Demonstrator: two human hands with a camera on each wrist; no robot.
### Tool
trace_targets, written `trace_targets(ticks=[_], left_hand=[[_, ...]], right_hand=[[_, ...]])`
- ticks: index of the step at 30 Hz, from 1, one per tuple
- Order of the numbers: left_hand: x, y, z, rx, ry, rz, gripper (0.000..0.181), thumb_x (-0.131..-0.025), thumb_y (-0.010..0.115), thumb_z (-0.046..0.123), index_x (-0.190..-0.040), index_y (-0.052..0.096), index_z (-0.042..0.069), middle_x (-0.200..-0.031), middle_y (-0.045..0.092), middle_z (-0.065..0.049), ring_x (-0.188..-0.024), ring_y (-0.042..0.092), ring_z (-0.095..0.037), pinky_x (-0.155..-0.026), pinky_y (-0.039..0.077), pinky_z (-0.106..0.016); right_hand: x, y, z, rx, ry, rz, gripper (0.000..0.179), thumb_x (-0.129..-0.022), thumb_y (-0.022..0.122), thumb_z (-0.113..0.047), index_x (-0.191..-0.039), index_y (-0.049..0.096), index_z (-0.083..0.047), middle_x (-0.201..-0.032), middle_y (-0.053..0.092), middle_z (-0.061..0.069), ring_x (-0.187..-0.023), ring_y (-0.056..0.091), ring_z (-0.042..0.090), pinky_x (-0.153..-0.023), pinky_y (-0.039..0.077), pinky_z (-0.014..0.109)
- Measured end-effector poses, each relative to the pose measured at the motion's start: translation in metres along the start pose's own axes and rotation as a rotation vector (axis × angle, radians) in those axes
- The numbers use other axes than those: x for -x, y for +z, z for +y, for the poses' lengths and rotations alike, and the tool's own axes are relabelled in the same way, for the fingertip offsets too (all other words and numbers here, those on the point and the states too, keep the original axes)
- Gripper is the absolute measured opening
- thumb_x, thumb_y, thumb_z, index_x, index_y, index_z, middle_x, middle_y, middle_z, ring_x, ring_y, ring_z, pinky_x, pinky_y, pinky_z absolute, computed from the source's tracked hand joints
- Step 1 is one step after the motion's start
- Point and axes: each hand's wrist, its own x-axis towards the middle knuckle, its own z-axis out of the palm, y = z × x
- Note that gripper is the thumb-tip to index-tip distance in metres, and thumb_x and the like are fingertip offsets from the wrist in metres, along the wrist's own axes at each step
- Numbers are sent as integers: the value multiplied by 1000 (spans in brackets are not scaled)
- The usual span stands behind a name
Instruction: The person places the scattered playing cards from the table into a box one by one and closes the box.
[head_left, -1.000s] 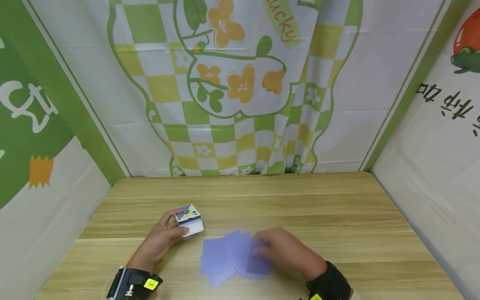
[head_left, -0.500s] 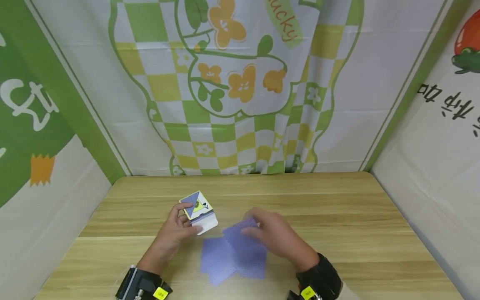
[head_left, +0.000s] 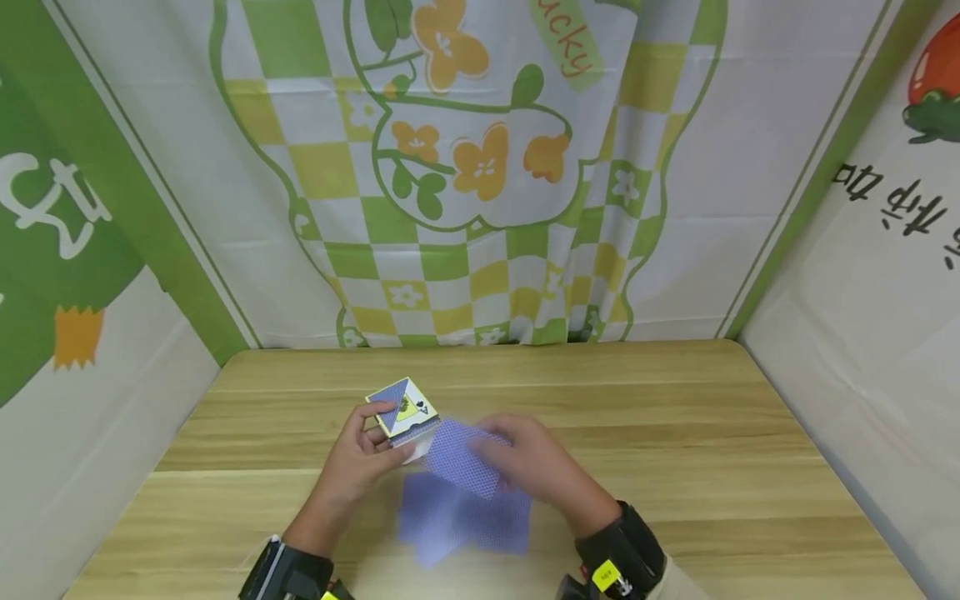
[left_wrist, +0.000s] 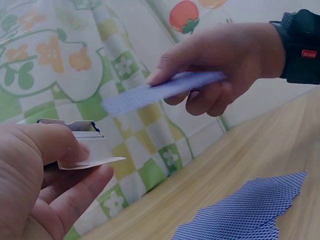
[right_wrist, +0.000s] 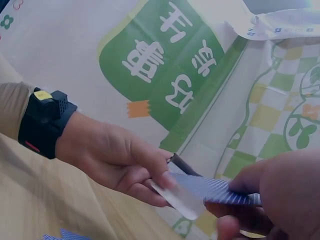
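My left hand (head_left: 360,454) holds a small playing card box (head_left: 401,408) printed with an ace, its white flap (left_wrist: 95,162) folded out under the thumb. In the left wrist view, pale card edges (left_wrist: 87,134) show in the box's mouth. My right hand (head_left: 532,462) pinches a blue-patterned playing card (head_left: 463,458) between thumb and fingers; whether it is a single card cannot be told. The card's near end is close to the box's open end. Below both hands, a spread of playing cards (head_left: 457,525) lies face down on the table.
The wooden table (head_left: 637,400) reaches back to a hanging cloth (head_left: 465,275) with green checks and flowers. Printed cloth walls (head_left: 180,250) stand on the left and right. Both wrists wear black straps (head_left: 622,542) with small devices.
My right hand has lifted the card from the spread and brought it left toward the box. My left hand has raised the box and shifted it rightward.
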Motion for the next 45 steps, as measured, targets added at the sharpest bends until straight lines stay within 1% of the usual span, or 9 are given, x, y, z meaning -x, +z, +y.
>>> trace_targets(ticks=[5,10,16,21,25,29,33,38,45], left_hand=[[5,7,2,-22,21,6,68,-83,66,-18,-140,34,3,-110,66,-15,-95,70,-17,-77,60,-25],[7,11,4,-4,41,3,72,-82,65,-19,-141,34,6,-112,67,-13,-97,71,-19,-80,60,-29],[8,13,4,-5,55,6,73,-81,66,-18,-141,34,9,-112,68,-10,-99,72,-18,-82,61,-30],[9,15,4,-6,87,6,71,-80,65,-19,-139,35,8,-109,69,-7,-96,72,-17,-79,61,-28],[10,17,4,-16,97,7,70,-80,64,-20,-139,37,7,-111,68,-9,-95,72,-18,-78,61,-28],[12,21,7,-8,83,-2,71,-80,63,-19,-140,36,8,-119,66,-17,-99,72,-20,-81,61,-30],[17,26,12,0,57,-21,73,-80,64,-18,-141,35,9,-126,61,-25,-102,71,-22,-84,60,-32],[20,29,16,-8,43,-21,74,-80,63,-19,-142,33,9,-125,61,-25,-100,72,-23,-82,60,-30],[20,29,14,-1,44,-23,74,-80,61,-20,-143,33,10,-125,60,-25,-102,71,-23,-82,60,-30]], right_hand=[[-3,10,2,-103,63,-51,33,-100,60,-45,-106,70,-14,-76,63,-1,-61,55,12,-54,47,26],[-4,15,9,-272,106,-122,37,-101,56,-46,-112,68,-12,-60,46,-4,-48,38,10,-45,32,22],[-2,16,9,-468,111,-203,40,-103,57,-38,-127,60,-6,-69,55,0,-50,41,8,-45,33,21],[-1,19,5,-527,128,-233,44,-99,62,-30,-138,55,-10,-85,69,7,-52,50,9,-44,42,20],[-1,20,5,-577,129,-247,53,-96,66,-20,-145,49,-12,-100,72,14,-55,56,9,-44,48,21],[-2,20,4,-570,104,-234,60,-95,68,-19,-149,42,-12,-106,71,19,-57,60,11,-46,50,23],[-1,21,2,-467,91,-165,51,-95,71,-22,-138,46,-9,-96,70,14,-59,59,14,-47,51,25],[-1,22,1,-342,66,-95,40,-93,73,-24,-123,52,-8,-84,63,7,-60,58,17,-47,52,26],[0,20,1,-286,12,-59,30,-96,70,-28,-116,58,-9,-82,64,7,-59,59,16,-47,53,27]])
